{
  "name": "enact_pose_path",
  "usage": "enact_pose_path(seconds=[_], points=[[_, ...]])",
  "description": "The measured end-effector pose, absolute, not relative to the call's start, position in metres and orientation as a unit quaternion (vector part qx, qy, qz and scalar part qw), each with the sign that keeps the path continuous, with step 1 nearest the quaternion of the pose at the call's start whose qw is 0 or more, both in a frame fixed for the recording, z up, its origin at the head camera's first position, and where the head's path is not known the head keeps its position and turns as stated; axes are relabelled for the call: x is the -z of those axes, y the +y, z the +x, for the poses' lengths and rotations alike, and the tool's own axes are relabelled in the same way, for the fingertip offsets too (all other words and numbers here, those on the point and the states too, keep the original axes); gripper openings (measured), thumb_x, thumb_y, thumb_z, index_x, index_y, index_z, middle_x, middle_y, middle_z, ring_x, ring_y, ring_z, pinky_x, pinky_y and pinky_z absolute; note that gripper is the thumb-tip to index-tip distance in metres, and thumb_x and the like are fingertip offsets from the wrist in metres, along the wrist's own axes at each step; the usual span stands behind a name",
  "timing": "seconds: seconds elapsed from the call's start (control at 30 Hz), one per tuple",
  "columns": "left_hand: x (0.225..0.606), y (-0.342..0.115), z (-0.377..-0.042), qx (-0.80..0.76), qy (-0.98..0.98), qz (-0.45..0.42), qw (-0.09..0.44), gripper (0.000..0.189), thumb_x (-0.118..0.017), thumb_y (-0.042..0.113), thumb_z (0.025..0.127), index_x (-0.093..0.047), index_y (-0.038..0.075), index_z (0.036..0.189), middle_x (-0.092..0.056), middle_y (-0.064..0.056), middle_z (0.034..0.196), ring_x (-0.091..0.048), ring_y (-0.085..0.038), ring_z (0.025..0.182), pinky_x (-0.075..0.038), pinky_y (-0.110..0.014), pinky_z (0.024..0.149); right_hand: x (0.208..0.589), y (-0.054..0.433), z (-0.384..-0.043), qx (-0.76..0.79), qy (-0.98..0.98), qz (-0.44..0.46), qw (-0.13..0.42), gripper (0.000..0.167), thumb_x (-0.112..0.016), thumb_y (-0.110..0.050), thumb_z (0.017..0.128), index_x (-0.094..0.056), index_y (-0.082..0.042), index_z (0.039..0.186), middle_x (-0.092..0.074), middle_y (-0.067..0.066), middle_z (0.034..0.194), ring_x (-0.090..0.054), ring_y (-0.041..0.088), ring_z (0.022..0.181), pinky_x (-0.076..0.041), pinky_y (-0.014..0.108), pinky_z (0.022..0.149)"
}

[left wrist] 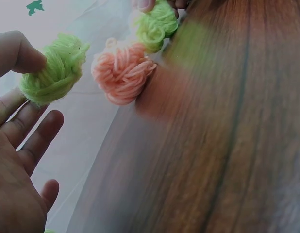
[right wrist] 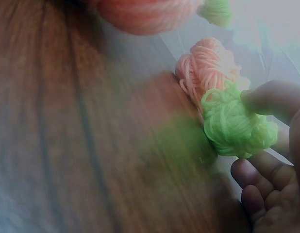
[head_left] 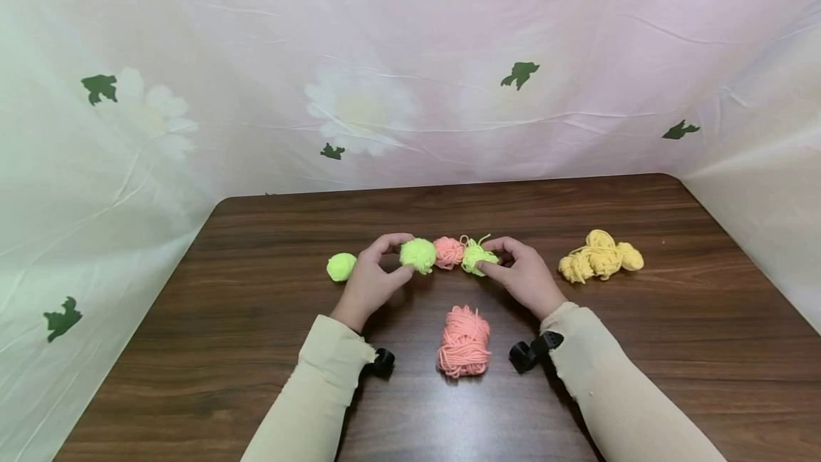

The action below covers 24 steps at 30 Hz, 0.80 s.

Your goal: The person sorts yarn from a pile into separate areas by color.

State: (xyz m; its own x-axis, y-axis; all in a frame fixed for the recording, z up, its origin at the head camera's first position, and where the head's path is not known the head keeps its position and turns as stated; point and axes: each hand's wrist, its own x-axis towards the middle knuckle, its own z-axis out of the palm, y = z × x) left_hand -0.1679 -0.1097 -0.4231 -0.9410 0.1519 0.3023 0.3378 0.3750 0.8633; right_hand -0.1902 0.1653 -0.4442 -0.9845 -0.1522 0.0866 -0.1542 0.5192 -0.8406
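Between thumb and fingers my left hand (head_left: 374, 278) pinches a round lime-green yarn ball (head_left: 418, 255); the left wrist view shows this green ball (left wrist: 55, 70) held up off the wood. My right hand (head_left: 522, 275) pinches a looser green yarn ball (head_left: 478, 257) with stray loops on top, seen close in the right wrist view as a tangled green ball (right wrist: 235, 121). In the middle sits a small pink yarn ball (head_left: 447, 252), right up against the right-hand green one. Nearer to me, between the forearms, lies a larger pink yarn bundle (head_left: 465, 342).
Another green yarn ball (head_left: 341, 267) lies just left of my left hand. Several yellow yarn balls (head_left: 600, 258) are clustered at the right. Everything is on a dark wooden table (head_left: 244, 348), with a floral cloth (head_left: 423, 77) hanging behind its far edge.
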Motion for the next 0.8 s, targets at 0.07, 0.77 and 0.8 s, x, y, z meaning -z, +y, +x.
enact_pose_path(seconds=[0.07,0.77,0.8], points=[[0.422,-0.11,-0.168,0.541,-0.823,-0.147,0.086,0.043,-0.072,0.002,0.084,-0.066,0.009,0.125,-0.068,-0.007,0.119,-0.058,-0.025,0.109,-0.046,-0.052,0.098,0.444,0.165,-0.19,-0.482,-0.872,0.088,0.001,0.033,-0.077,-0.023,0.09,-0.068,-0.01,0.119,-0.064,0.007,0.093,-0.055,0.022,0.083,-0.047,0.035,0.071],[0.415,-0.122,-0.17,0.569,-0.811,-0.093,0.096,0.048,-0.073,0.0,0.081,-0.065,0.007,0.127,-0.066,-0.015,0.118,-0.056,-0.031,0.112,-0.041,-0.055,0.101,0.442,0.165,-0.189,-0.481,-0.872,0.092,0.004,0.033,-0.076,-0.022,0.09,-0.068,-0.009,0.119,-0.064,0.008,0.093,-0.055,0.022,0.084,-0.046,0.035,0.072],[0.415,-0.123,-0.17,0.567,-0.813,-0.09,0.096,0.048,-0.073,0.0,0.081,-0.065,0.008,0.127,-0.066,-0.015,0.118,-0.057,-0.03,0.112,-0.042,-0.055,0.101,0.442,0.165,-0.189,-0.481,-0.872,0.092,0.004,0.033,-0.076,-0.022,0.09,-0.068,-0.009,0.119,-0.064,0.008,0.093,-0.055,0.022,0.084,-0.046,0.035,0.072]])
